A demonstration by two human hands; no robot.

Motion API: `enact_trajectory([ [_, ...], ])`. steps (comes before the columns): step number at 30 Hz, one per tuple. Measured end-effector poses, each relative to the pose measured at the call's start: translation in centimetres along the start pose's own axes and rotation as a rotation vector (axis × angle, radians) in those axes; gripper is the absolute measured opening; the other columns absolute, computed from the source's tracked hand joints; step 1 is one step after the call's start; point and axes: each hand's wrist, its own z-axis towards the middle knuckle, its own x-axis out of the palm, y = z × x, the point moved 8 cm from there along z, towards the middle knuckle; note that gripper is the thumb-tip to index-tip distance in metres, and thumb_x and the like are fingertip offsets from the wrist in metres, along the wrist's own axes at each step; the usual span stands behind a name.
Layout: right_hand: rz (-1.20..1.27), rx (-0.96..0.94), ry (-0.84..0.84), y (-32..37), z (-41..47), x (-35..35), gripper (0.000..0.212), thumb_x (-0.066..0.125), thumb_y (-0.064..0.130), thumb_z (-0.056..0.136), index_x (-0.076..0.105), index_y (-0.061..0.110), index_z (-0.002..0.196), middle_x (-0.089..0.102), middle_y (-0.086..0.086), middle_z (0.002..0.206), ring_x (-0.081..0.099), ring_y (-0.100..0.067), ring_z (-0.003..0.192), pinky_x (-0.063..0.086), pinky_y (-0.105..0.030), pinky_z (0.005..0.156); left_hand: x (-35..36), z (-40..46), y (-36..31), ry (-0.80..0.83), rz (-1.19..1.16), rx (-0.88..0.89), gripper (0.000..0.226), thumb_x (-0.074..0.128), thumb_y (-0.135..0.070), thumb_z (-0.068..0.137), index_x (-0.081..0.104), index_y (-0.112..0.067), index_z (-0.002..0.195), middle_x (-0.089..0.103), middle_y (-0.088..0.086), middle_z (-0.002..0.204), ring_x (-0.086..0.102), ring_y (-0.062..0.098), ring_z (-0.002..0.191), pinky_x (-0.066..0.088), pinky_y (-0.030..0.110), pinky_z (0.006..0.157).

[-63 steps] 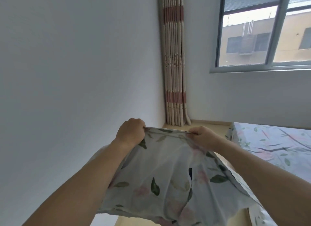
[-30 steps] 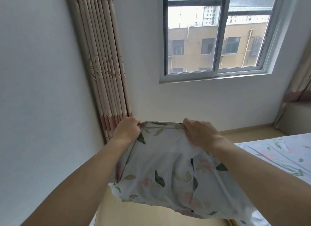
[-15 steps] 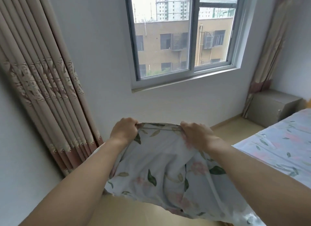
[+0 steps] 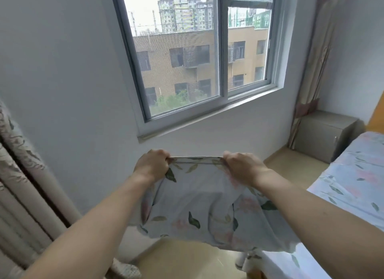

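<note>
At the far left a gathered curtain [image 4: 18, 185] is seen, blurred and cut off by the frame edge. The left hand [image 4: 152, 167] is held out below the window [image 4: 199, 56], its fingers [image 4: 163, 156] curled tight over the left end of the top hem of a floral cloth [image 4: 203, 206]. The fingertips are hidden behind the hem, so only the knuckles and the back of the hand can be made out. The hem is drawn taut and nearly level between the two hands, and the cloth hangs down from it in mid-air above the floor, in front of the wall. Its lower left corner is folded under, and its lower right part is covered by the right forearm. The right end of the hem is gripped by the right hand [image 4: 242, 166], whose fingers [image 4: 228, 155] are bent over the edge with their tips out of sight. Further right a grey cabinet [image 4: 324, 133] is set in the corner, and a bed [image 4: 353, 185] in a like floral print is cut off by the frame.
</note>
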Motion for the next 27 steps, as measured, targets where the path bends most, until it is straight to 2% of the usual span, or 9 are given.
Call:
enact_trajectory([
  [3,0.012,0.061,-0.014,-1.8,4.2,1.2,0.013,0.040,0.017,0.094,0.034,0.018,0.082,0.069,-0.014,0.092,0.066,-0.036,0.083,0.035,-0.033,0.061,0.9,5.8,0.7,-0.011,-0.005,0.052,0.018,0.050,-0.016,0.086,0.067,-0.014,0.080,0.068,0.013,0.092,0.060,0.036,0.085,0.048,0.035,0.071],
  [7,-0.027,0.145,-0.031,-3.6,9.4,2.8,0.006,0.039,0.018,0.094,0.042,0.016,0.089,0.070,-0.014,0.092,0.066,-0.035,0.084,0.033,-0.032,0.061,2.9,13.2,2.1,0.003,-0.040,0.133,0.018,0.053,-0.017,0.087,0.070,-0.014,0.083,0.068,0.011,0.090,0.061,0.035,0.087,0.047,0.033,0.068],
  [12,-0.141,0.300,-0.019,-5.3,14.9,4.7,0.011,0.040,0.013,0.091,0.034,0.020,0.085,0.070,-0.012,0.094,0.067,-0.033,0.087,0.032,-0.033,0.061,6.0,22.2,3.5,0.068,-0.088,0.291,0.017,0.056,-0.019,0.089,0.071,-0.013,0.085,0.069,0.012,0.089,0.063,0.033,0.084,0.052,0.033,0.070],
  [15,-0.180,0.411,0.015,-6.4,17.3,5.6,0.008,0.039,0.013,0.091,0.036,0.019,0.086,0.071,-0.011,0.093,0.066,-0.033,0.087,0.038,-0.035,0.063,7.5,27.0,3.4,0.127,-0.093,0.404,0.017,0.056,-0.022,0.091,0.071,-0.015,0.087,0.070,0.010,0.090,0.063,0.032,0.087,0.049,0.031,0.069],
  [18,-0.200,0.545,0.012,-7.8,19.1,5.4,0.009,0.037,0.008,0.087,0.039,0.016,0.089,0.069,-0.013,0.090,0.065,-0.035,0.084,0.043,-0.037,0.065,8.3,31.5,2.4,0.119,-0.103,0.527,0.017,0.055,-0.019,0.089,0.070,-0.015,0.085,0.070,0.010,0.090,0.063,0.033,0.085,0.046,0.031,0.066],
  [24,-0.293,0.723,-0.010,-8.5,19.7,4.2,0.013,0.037,0.002,0.084,0.041,0.012,0.090,0.067,-0.016,0.082,0.057,-0.034,0.067,0.035,-0.033,0.057,9.5,37.7,-1.1,0.138,-0.216,0.721,0.020,0.054,-0.015,0.082,0.073,-0.020,0.083,0.071,0.006,0.084,0.063,0.032,0.083,0.044,0.029,0.065],
  [27,-0.368,0.794,0.008,-8.9,19.7,3.4,0.015,0.038,0.002,0.085,0.046,0.010,0.095,0.067,-0.016,0.085,0.062,-0.035,0.073,0.035,-0.033,0.057,10.5,39.7,-3.3,0.195,-0.316,0.747,0.018,0.056,-0.014,0.079,0.073,-0.021,0.078,0.072,0.005,0.079,0.063,0.031,0.081,0.050,0.030,0.067],
])
